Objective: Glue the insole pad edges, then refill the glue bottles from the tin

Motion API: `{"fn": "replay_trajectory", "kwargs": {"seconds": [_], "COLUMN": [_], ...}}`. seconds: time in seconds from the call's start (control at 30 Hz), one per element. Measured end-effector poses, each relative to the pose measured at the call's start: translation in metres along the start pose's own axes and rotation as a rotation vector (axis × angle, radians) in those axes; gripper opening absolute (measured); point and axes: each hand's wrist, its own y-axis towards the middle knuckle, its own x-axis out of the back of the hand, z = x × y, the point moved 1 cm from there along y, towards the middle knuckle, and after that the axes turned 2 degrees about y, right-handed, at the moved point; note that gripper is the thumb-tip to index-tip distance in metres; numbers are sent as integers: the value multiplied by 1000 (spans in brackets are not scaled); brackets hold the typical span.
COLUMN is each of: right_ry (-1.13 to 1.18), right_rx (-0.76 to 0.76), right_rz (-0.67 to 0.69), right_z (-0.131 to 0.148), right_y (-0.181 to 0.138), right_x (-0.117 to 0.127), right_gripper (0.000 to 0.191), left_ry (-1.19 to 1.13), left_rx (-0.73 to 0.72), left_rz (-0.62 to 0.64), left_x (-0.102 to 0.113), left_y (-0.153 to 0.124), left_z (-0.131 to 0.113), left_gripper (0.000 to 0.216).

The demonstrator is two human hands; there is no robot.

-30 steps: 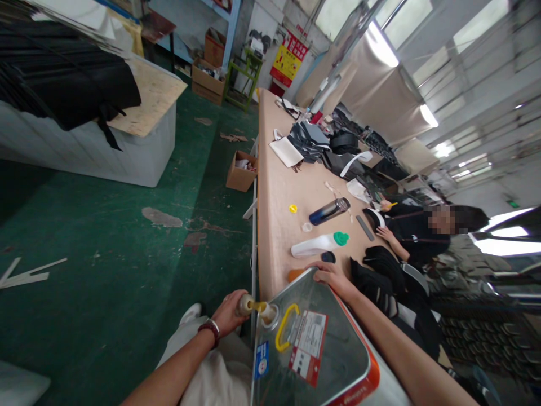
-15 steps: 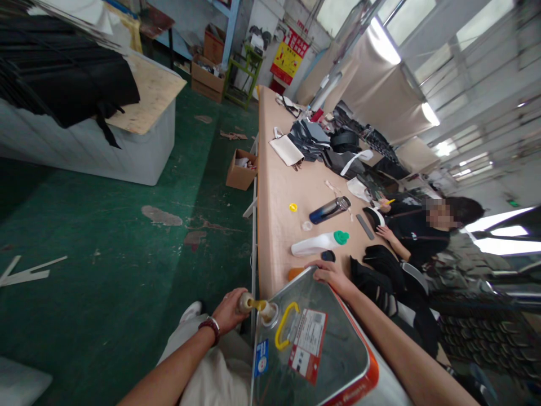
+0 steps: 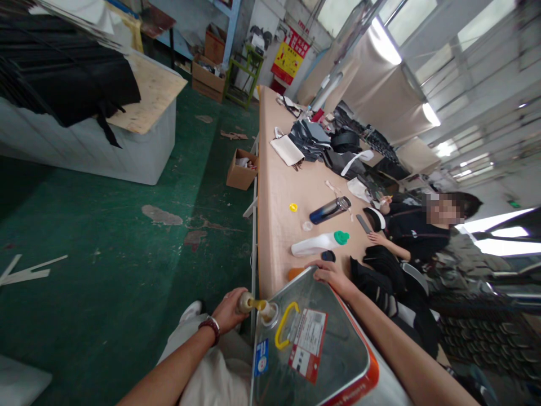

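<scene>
A large square metal can (image 3: 338, 338) lies tipped towards the table's left edge, its yellow handle (image 3: 280, 332) and printed label facing me. My right hand (image 3: 332, 276) grips the can's upper edge. Yellowish liquid (image 3: 256, 304) runs from the can's white spout (image 3: 267, 310) into the mouth of a small bottle (image 3: 245, 303). My left hand (image 3: 230, 310) is wrapped round that bottle, just beyond the table edge; most of the bottle is hidden by my fingers. Past the can lie a white bottle with a green cap (image 3: 315, 244) and a black cap (image 3: 328, 256).
On the brown table (image 3: 274, 225) are a dark blue tumbler (image 3: 329, 210), a yellow cap (image 3: 293, 207) and piles of dark fabric (image 3: 310, 138). A co-worker (image 3: 422, 231) sits at the right side. A cardboard box (image 3: 242, 169) stands on the green floor by the table.
My hands, the can and the bottle hold their places, with liquid still flowing. The co-worker's near hand has moved off the dark and white curved piece and onto the table.
</scene>
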Motion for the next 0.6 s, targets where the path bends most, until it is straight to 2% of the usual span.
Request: {"fn": "replay_trajectory", "kwargs": {"seconds": [0.6], "right_ry": [11], "right_rx": [11], "right_rz": [6], "right_z": [2], "right_y": [-1], "right_x": [-1], "right_gripper": [32], "left_ry": [0], "left_rx": [9], "left_rz": [-16], "left_x": [0], "left_y": [-2], "left_z": [-2], "left_gripper": [61]}}
